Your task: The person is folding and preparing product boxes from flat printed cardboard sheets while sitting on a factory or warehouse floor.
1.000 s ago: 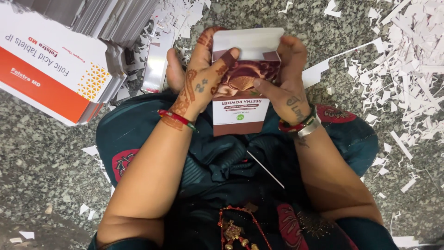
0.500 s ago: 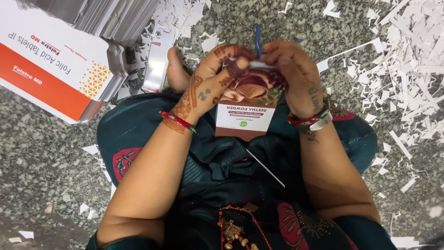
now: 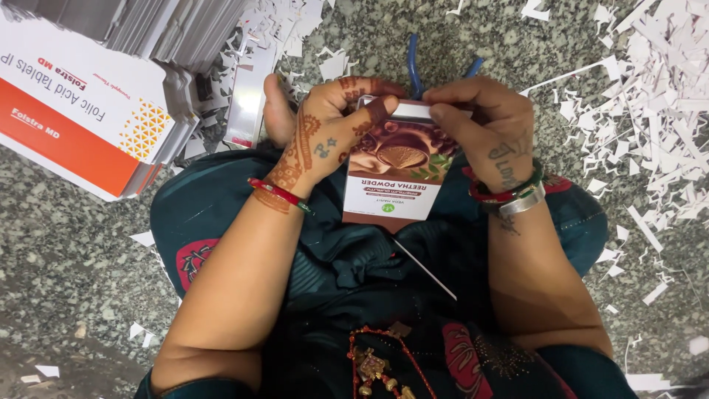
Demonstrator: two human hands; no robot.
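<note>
Small brown and white glossy cardboard carton (image 3: 399,174), large white and orange smooth card box (image 3: 74,122), speckled grey polished stone floor (image 3: 66,244), matt white paper scraps (image 3: 665,96), dark teal soft cloth garment (image 3: 347,273)

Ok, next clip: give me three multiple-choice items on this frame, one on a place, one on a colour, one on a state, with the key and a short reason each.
1. Where does the large orange and white carton lie?
A. on the floor to the person's left
B. on the person's lap
C. on the floor to the person's right

2. What colour is the bangle on the left wrist?
A. blue
B. red
C. yellow

3. How is the small brown box held?
A. lying untouched on the floor
C. in one hand only
B. in both hands, fingers at its top flap

Key: 1 A, the carton sits at the picture's left edge on the speckled stone floor. 2 B, a thin red band circles that wrist. 3 B, the left hand and right hand both grip the box's upper end over the lap.
</note>
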